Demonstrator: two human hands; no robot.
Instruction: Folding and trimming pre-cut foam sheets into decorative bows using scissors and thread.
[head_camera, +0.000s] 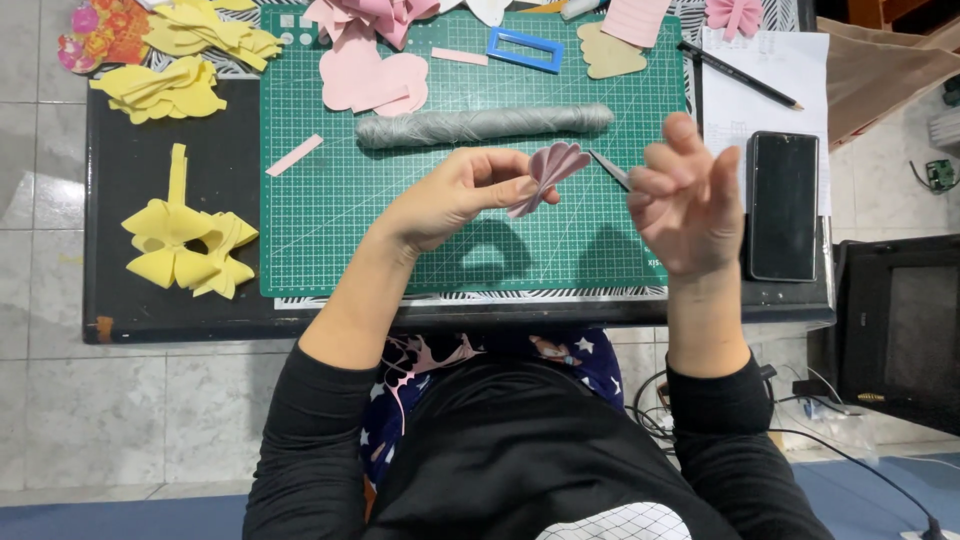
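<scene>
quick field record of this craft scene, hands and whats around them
left hand: left hand pinches a pleated pink foam piece above the mat
right hand: right hand raised beside the piece, fingers curled; whether it holds anything cannot be told
surface: green cutting mat on a dark table
on mat: grey thread roll, blue rectangular frame, pink foam cutouts
left of mat: yellow foam shapes
right of mat: black phone, pencil on paper
</scene>
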